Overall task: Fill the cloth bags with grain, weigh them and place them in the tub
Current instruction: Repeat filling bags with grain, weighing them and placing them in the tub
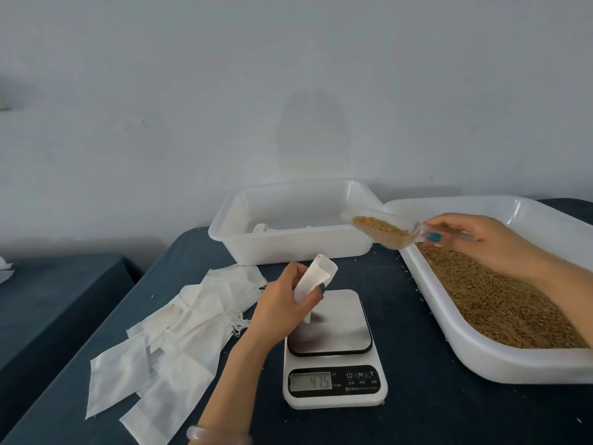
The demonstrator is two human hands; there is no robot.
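My left hand [282, 300] grips a small white cloth bag [316, 276] with its mouth held open, just above the steel platform of the digital scale [333, 351]. My right hand [481, 240] holds a clear plastic scoop [383, 231] full of brown grain, raised between the two containers, up and to the right of the bag's mouth. A large white tray [481, 358] of grain lies at the right. The white tub [288, 245] stands at the back centre; something white lies inside it, mostly hidden by the wall.
Several flat empty cloth bags [179, 342] are spread on the dark blue tablecloth left of the scale. A few loose grains lie near the tray. A second dark table [48, 300] stands to the left, and a pale wall is behind.
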